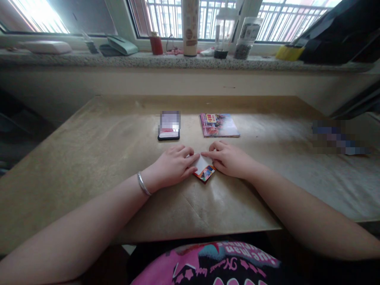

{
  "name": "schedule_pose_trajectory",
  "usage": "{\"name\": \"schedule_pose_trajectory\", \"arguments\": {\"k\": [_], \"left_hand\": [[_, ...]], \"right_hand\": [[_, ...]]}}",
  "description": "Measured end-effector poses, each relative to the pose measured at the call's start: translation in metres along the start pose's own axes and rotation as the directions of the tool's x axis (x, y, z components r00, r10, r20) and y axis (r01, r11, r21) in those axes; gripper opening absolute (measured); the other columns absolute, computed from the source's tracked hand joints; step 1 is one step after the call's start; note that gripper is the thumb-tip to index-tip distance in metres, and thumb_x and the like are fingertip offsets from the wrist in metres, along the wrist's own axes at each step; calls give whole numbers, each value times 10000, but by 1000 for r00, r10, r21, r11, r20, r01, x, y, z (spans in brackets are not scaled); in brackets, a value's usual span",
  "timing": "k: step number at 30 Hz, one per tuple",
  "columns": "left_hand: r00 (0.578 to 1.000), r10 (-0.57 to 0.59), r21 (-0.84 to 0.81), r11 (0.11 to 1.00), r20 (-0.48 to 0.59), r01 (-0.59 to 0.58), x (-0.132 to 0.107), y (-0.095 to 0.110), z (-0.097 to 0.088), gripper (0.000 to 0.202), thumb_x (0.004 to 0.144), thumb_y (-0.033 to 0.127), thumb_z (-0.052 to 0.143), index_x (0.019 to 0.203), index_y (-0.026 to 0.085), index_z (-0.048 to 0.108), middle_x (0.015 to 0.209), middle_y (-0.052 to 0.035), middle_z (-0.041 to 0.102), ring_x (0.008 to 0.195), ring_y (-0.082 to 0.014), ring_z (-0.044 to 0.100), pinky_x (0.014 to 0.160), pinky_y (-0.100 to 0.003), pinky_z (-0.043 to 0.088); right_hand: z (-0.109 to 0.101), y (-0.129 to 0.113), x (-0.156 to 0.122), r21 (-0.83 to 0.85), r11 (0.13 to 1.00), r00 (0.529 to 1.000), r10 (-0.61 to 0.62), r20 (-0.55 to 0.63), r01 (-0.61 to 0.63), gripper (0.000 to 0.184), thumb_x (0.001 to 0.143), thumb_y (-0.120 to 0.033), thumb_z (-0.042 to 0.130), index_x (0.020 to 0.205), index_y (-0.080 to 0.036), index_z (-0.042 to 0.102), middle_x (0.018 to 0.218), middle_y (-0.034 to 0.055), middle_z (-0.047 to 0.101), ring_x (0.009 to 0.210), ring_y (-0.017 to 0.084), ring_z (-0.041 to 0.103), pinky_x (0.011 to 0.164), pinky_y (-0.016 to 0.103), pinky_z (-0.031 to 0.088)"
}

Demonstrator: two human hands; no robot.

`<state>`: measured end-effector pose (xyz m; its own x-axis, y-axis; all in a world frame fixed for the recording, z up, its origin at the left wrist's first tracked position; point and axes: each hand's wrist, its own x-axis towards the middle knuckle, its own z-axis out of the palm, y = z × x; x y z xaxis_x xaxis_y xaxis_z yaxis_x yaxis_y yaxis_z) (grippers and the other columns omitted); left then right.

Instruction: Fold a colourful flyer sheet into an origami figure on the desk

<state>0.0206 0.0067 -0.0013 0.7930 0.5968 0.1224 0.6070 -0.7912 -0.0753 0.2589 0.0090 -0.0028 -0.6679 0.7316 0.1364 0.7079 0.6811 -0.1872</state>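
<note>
A small folded sheet of paper (203,166) lies on the table with one corner pointing toward me. Its upper part is white, and the lower corner shows a colourful printed pattern with a red edge. My left hand (173,165), with a silver bangle at the wrist, grips the paper's left side, thumb and index finger on it. From the other side, my right hand (230,157) has its index fingertip at the top of the paper and its thumb by the right edge, other fingers curled. Parts of the paper's side edges are hidden under the fingers.
Beyond my hands lie a phone (169,137) and a colourful booklet (221,125). A blurred item (338,136) rests at the table's right. On the windowsill (166,61) stand a tall bottle (190,29), clear containers (247,37), a red container (156,44) and a black bag (338,35).
</note>
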Motion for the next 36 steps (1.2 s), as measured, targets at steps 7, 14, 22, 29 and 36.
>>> {"name": "schedule_pose_trajectory", "arguments": {"k": [7,14,22,29,36], "left_hand": [[995,-100,-24,995,27,101,-1,0,-6,325,961,267,409,1187,159,616,1078,-113,593,979,-225,550,890,-367,473],[981,-157,-64,984,114,165,-10,-10,-21,289,928,211,417,975,157,697,1018,-102,611,922,-200,582,875,-349,492],[942,-277,46,961,190,273,-17,-12,-29,298,912,276,417,956,174,693,999,-98,627,896,-230,608,758,-337,489],[950,-282,61,959,133,277,-16,-18,-27,359,867,515,533,939,180,640,951,-79,620,853,-215,584,725,-302,452],[960,-279,-55,958,32,280,-14,-33,-13,206,914,294,459,866,198,635,894,-56,620,815,-186,577,689,-284,440]], "right_hand": [[-9,-1,-3,-12,996,996,91,24,-91,349,876,-186,465,1106,-222,725,1017,105,638,925,221,606,836,341,479],[-17,18,-12,-32,983,981,183,57,-181,289,800,-153,552,968,-230,775,963,98,686,836,221,642,796,338,501],[-23,33,-22,-155,960,967,245,69,-232,257,794,-207,591,956,-291,772,1013,43,715,855,237,655,676,329,481],[-20,38,-20,-50,950,948,310,69,-307,158,767,-325,675,896,-265,743,849,32,698,687,172,613,602,284,439],[-13,43,-14,156,947,960,275,53,-280,146,833,-280,590,850,-224,724,811,35,670,703,158,594,634,270,443]]}}
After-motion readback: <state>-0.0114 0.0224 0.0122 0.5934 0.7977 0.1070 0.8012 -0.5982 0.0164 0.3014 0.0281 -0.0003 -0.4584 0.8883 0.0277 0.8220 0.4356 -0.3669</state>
